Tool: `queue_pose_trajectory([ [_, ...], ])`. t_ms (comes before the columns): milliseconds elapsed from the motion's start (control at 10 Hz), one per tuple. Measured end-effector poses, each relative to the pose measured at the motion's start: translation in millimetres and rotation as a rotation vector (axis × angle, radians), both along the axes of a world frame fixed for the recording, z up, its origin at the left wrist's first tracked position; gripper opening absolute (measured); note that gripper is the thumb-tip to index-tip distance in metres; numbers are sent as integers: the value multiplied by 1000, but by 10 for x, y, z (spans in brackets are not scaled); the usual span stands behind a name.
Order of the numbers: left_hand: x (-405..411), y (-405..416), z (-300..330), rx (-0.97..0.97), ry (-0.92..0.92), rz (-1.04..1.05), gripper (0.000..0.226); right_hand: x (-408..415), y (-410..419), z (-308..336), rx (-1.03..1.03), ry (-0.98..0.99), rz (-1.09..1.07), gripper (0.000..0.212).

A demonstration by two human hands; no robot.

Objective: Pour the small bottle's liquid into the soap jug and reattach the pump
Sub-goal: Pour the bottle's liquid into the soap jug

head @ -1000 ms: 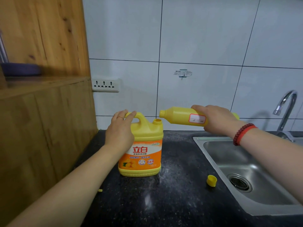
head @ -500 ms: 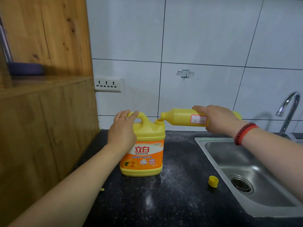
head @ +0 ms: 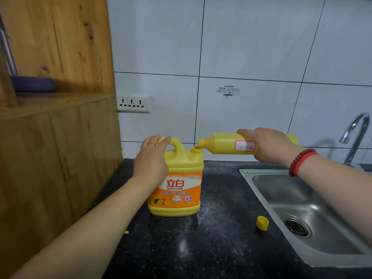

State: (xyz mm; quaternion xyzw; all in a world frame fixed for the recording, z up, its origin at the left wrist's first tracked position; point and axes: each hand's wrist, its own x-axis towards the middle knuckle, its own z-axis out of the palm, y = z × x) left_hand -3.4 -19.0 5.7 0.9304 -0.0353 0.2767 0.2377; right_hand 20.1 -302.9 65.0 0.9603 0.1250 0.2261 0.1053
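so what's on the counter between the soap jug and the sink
In the head view, a loose yellow cap lies on the black counter between the soap jug and the sink; otherwise bare.

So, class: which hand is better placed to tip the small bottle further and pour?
Right. The right hand already holds the small bottle sideways, mouth at the soap jug opening, while the left hand steadies the handle.

counter (head: 221, 248): dark speckled | on it: soap jug (head: 177, 188), yellow cap (head: 262, 222)
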Motion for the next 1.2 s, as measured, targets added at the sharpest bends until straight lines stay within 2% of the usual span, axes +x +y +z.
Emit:
queue_pose_trajectory([
  [1200,19,13,-6,12,-17,-1,78,-4,50,93,-50,-29,2,67],
])
